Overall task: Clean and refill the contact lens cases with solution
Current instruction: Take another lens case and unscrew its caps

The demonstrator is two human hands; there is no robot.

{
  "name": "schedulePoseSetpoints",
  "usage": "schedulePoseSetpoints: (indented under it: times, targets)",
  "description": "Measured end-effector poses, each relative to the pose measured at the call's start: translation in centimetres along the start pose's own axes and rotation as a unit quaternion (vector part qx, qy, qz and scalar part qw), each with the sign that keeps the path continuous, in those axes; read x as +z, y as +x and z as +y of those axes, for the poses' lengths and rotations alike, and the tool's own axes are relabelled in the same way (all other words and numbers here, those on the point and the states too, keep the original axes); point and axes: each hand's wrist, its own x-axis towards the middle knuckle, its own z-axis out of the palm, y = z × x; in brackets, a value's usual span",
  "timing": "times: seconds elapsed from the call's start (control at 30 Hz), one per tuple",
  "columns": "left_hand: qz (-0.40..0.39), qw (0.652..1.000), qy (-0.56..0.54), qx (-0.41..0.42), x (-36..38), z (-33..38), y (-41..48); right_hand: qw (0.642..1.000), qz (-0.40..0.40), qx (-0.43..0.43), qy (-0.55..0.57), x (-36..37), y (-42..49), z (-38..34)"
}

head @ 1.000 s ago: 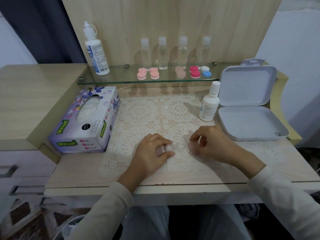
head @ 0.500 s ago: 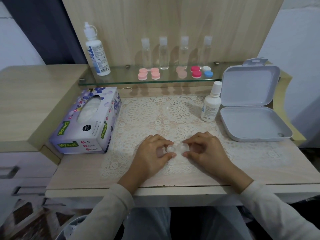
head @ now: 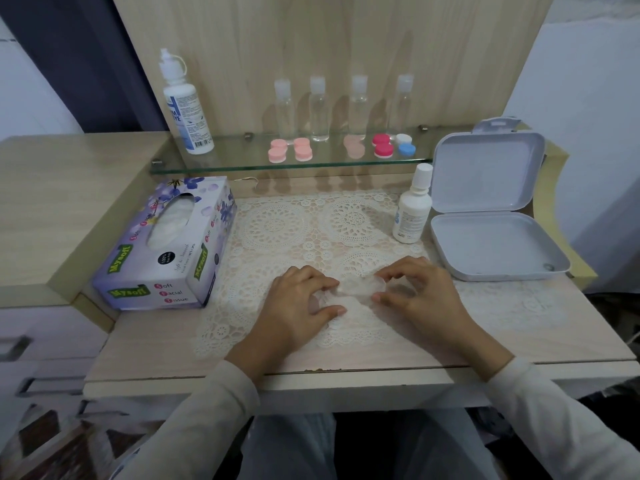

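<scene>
Change: the right hand (head: 419, 296) has come in to the clear lens case (head: 356, 289) and stays there opposite the left hand (head: 301, 303).
White box (head: 491, 244): on the counter (head: 156, 341) at right, lid up; contents unclear.
Tissue box (head: 162, 244): at left, tissues showing in its slot.
Solution bottle (head: 412, 213): capped, upright, just beside the white box.
Fingers (head: 325, 282): curled on both hands, pinching the case's ends on the lace mat (head: 277, 230).

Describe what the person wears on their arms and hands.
Both arms wear long, cream-white sleeves, the left sleeve and right sleeve ending at the wrists. The left hand and right hand are bare: no gloves, and no rings or watch show.
</scene>
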Motion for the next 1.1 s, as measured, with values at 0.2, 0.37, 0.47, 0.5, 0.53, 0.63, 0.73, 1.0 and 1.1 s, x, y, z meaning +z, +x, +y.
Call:
schedulePoseSetpoints:
  times: [0.2, 0.37, 0.47, 0.5, 0.53, 0.63, 0.73, 1.0, 1.1]
  targets:
    - [-0.073, 0.995, 0.070, 0.012, -0.2, 1.4, 1.6, 0.998, 0.036, 0.044, 0.037, -4.4, -0.4, -0.1]
    - [-0.044, 0.996, 0.037, 0.065, 1.7, 4.2, 2.4, 0.986, 0.117, 0.117, 0.037, -8.7, 0.4, 2.0]
    - [-0.051, 0.994, 0.030, 0.096, 3.2, 5.2, 2.9, 0.975, 0.158, 0.158, -0.008, -11.1, 1.0, 3.2]
    - [-0.054, 0.993, 0.034, 0.102, 3.6, 5.3, 3.0, 0.973, 0.164, 0.161, -0.023, -11.8, 1.2, 3.4]
    - [-0.055, 0.992, 0.041, 0.107, 4.0, 5.3, 3.0, 0.972, 0.169, 0.161, -0.036, -12.3, 1.4, 3.7]
    - [-0.043, 0.992, 0.042, 0.113, 4.7, 5.0, 2.8, 0.971, 0.173, 0.134, -0.097, -13.1, 1.8, 4.4]
    - [-0.039, 0.993, 0.030, 0.107, 4.9, 4.6, 2.7, 0.967, 0.162, 0.071, -0.185, -13.4, 2.0, 4.5]
    - [-0.037, 0.993, 0.023, 0.109, 5.0, 4.4, 2.7, 0.899, 0.147, -0.099, -0.399, -12.8, 2.4, 4.6]
    - [-0.037, 0.993, 0.015, 0.108, 5.1, 4.4, 2.7, 0.895, 0.155, -0.110, -0.403, -12.6, 2.5, 4.7]
